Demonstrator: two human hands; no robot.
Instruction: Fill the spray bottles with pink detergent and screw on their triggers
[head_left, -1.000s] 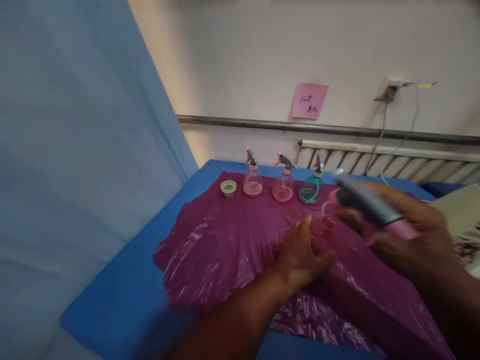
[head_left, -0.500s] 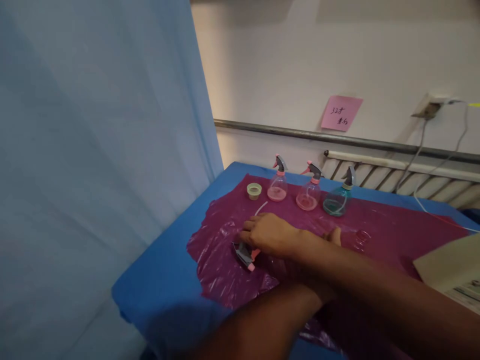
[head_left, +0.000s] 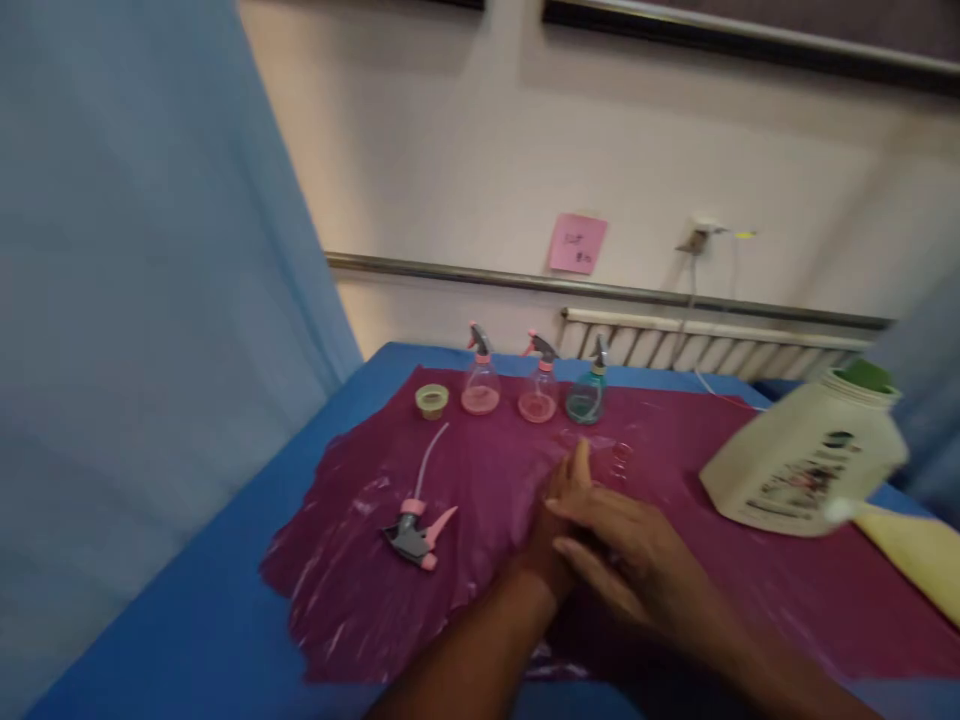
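A grey and pink spray nozzle (head_left: 411,540) with a thin white tube lies on the purple plastic sheet (head_left: 352,590), untouched. My left hand (head_left: 559,510) reaches in from below, thumb up, closed around a clear bottle (head_left: 621,458). Only the neck of that bottle shows beyond my hands; its body is mostly hidden. Crossing in front of the left hand is my right hand (head_left: 637,550), slightly blurred, its fingers stretched and apart with nothing in them. Behind stand two clear spray bottles with pink liquid, a left one (head_left: 480,388) and a middle one (head_left: 538,395), and a teal spray bottle (head_left: 585,398).
A small greenish cup (head_left: 431,401) sits left of the spray bottles. At the right stands a large cream jug (head_left: 806,460) with a green opening, beside a yellow cloth-like item (head_left: 911,555). The sheet covers a blue table (head_left: 187,590). A blue curtain (head_left: 135,300) hangs at the left.
My right hand has let go of the spray nozzle, which now lies on the sheet, and has drawn back to the right. The view has turned right, bringing the jug into sight.
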